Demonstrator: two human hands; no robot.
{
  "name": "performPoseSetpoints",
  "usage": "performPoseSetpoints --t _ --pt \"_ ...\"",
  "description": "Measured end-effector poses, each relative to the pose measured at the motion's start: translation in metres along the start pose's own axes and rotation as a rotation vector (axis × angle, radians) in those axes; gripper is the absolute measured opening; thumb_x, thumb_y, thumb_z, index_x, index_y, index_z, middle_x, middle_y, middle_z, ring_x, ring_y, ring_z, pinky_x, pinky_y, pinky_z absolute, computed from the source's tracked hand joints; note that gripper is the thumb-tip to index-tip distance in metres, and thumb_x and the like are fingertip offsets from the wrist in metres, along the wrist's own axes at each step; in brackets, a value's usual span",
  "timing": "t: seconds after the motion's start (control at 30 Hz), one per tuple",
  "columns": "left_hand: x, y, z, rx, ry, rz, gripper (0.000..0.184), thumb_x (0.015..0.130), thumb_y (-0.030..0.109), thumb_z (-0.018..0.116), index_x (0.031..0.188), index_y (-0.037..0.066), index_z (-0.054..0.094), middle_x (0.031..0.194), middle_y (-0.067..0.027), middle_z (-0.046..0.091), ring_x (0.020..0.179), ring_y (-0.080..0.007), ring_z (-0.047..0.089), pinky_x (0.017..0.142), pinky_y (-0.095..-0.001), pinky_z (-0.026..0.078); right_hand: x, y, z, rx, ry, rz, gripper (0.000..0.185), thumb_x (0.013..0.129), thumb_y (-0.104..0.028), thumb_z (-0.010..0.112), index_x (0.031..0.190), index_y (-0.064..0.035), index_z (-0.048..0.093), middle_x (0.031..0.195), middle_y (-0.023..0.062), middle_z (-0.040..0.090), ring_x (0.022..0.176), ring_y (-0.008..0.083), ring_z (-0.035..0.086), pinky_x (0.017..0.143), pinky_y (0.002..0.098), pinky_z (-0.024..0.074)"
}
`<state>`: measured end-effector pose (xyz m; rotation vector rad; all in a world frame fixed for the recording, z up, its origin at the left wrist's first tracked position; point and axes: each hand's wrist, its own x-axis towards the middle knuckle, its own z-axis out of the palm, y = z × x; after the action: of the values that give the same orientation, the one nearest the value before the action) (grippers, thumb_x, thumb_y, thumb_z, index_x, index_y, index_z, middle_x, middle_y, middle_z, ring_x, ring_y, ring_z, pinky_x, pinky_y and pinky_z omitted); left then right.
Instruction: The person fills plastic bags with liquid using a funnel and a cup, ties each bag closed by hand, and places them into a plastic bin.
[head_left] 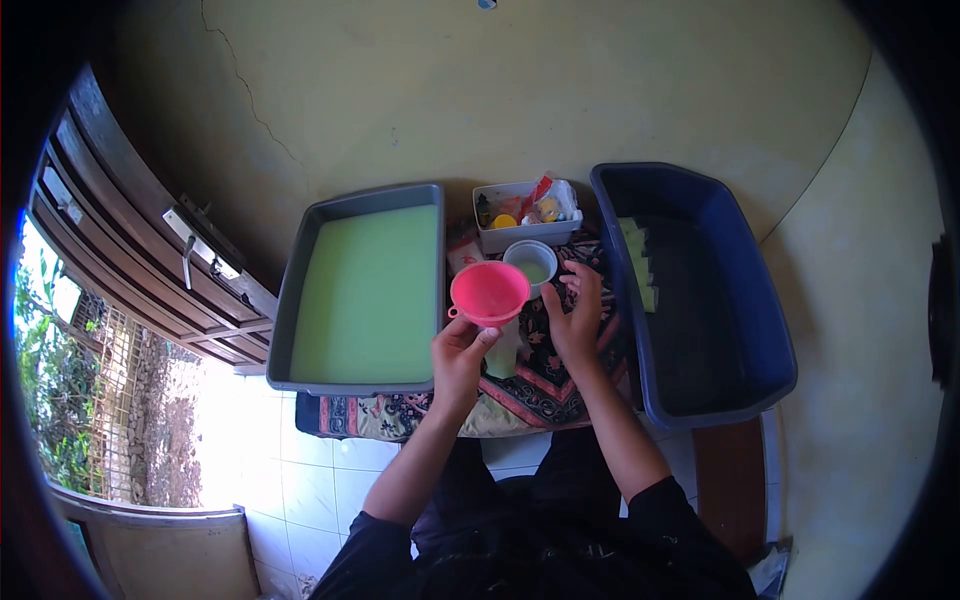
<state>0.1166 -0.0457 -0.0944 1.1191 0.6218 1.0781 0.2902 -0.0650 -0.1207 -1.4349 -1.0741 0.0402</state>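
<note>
My left hand (462, 362) grips a pink funnel (490, 290) by its near rim, with the thumb and fingers closed on it. Below the funnel stands a pale green container (503, 362), partly hidden by the funnel and my hand. My right hand (576, 318) is raised with its fingers apart, holding nothing. Just beyond its fingers, a clear plastic cup (530, 262) has some pale green liquid in the bottom. To the left, a large grey tray (440, 250) holds a wide pool of light green liquid (370, 290).
A deep dark blue tub (778, 340) stands at the right, with several pale green packs (640, 268) along its left side. Small items fill a white box (530, 237) at the back. Patterned cloth (490, 415) covers the table. An open door (150, 220) is at the left.
</note>
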Motion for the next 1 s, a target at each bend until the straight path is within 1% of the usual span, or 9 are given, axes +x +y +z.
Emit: performPoseSetpoints --t 0.03,0.13,0.17,0.23,0.5,0.57,0.63,0.7,1.0 --pt "0.0 -0.002 0.0 0.016 -0.008 0.001 0.029 0.084 0.0 0.067 0.111 -0.005 0.06 0.104 -0.0064 0.064 0.097 -0.0121 0.058 0.087 -0.0271 0.046 -0.004 -0.018 -0.003 0.273 0.035 -0.059 0.037 0.085 -0.025 0.067 0.109 0.0011 0.055 0.111 0.019 0.054 0.109 0.0254 0.055 0.093 0.0391 0.0439" --pt "-0.001 -0.005 0.002 0.026 -0.039 -0.046 0.027 0.083 -0.001 0.067 0.109 -0.005 0.061 0.1 -0.0065 0.065 0.094 -0.0116 0.059 0.085 -0.0269 0.047 -0.011 -0.065 -0.01 0.525 -0.021 -0.194 0.036 0.083 -0.022 0.069 0.108 0.0003 0.057 0.121 0.0206 0.051 0.112 0.0303 0.054 0.095 0.0387 0.0428" --pt "-0.001 -0.005 0.004 0.025 -0.04 -0.049 0.027 0.083 -0.001 0.067 0.109 -0.005 0.061 0.1 -0.0065 0.065 0.094 -0.0116 0.059 0.085 -0.0269 0.047 -0.011 -0.063 -0.013 0.523 -0.02 -0.192 0.036 0.083 -0.022 0.069 0.108 0.0003 0.057 0.121 0.0206 0.051 0.112 0.0303 0.054 0.095 0.0387 0.0428" --pt "-0.001 -0.005 0.01 0.015 -0.056 0.019 0.025 0.082 -0.001 0.068 0.107 -0.004 0.062 0.098 -0.0066 0.066 0.09 -0.0112 0.06 0.083 -0.026 0.047 -0.007 -0.058 -0.022 0.217 -0.17 -0.371 0.027 0.084 -0.019 0.069 0.099 0.0007 0.059 0.127 0.0209 0.047 0.117 0.0328 0.052 0.098 0.0394 0.0414" --pt "0.002 -0.003 0.008 0.097 -0.003 -0.001 0.015 0.084 0.001 0.067 0.097 -0.006 0.065 0.09 -0.007 0.067 0.082 -0.0097 0.06 0.077 -0.024 0.049 0.006 -0.055 -0.02 0.507 0.016 -0.286 0.015 0.089 -0.011 0.062 0.093 0.003 0.057 0.126 0.0206 0.047 0.116 0.0291 0.052 0.096 0.0401 0.044" --pt "0.0 -0.002 0.008 0.106 0.012 -0.017 0.012 0.084 0.001 0.067 0.094 -0.007 0.065 0.088 -0.0071 0.067 0.08 -0.0095 0.06 0.076 -0.0241 0.049 0.015 -0.05 -0.019 0.357 0.105 -0.328 0.016 0.089 -0.011 0.062 0.095 0.0032 0.057 0.126 0.0199 0.046 0.11 0.0275 0.055 0.096 0.0402 0.0443" --pt "-0.003 -0.002 0.008 0.081 0.029 -0.015 0.01 0.085 0.002 0.067 0.09 -0.007 0.065 0.087 -0.0069 0.067 0.08 -0.0096 0.06 0.075 -0.0241 0.049 0.021 -0.04 -0.008 0.441 0.17 -0.273 0.015 0.087 -0.011 0.065 0.092 0.0021 0.058 0.122 0.0189 0.05 0.106 0.0286 0.056 0.095 0.04 0.0439" --pt "-0.004 -0.001 0.008 0.072 0.032 -0.026 0.01 0.085 0.002 0.067 0.09 -0.006 0.065 0.087 -0.007 0.067 0.08 -0.0096 0.06 0.076 -0.024 0.049 0.028 -0.006 0.002 0.081 0.181 -0.347 0.015 0.084 -0.011 0.068 0.088 0.0009 0.059 0.116 0.0186 0.055 0.106 0.0317 0.056 0.092 0.0403 0.0445" --pt "-0.003 0.009 0.006 0.062 0.009 0.009 0.006 0.084 0.001 0.066 0.087 -0.004 0.064 0.084 -0.0054 0.063 0.081 -0.0111 0.059 0.079 -0.0245 0.047 0.018 0.039 0.017 -0.189 -0.008 -0.319 0.022 0.079 -0.017 0.073 0.093 -0.0017 0.064 0.12 0.0185 0.055 0.11 0.0364 0.055 0.092 0.0417 0.0445"
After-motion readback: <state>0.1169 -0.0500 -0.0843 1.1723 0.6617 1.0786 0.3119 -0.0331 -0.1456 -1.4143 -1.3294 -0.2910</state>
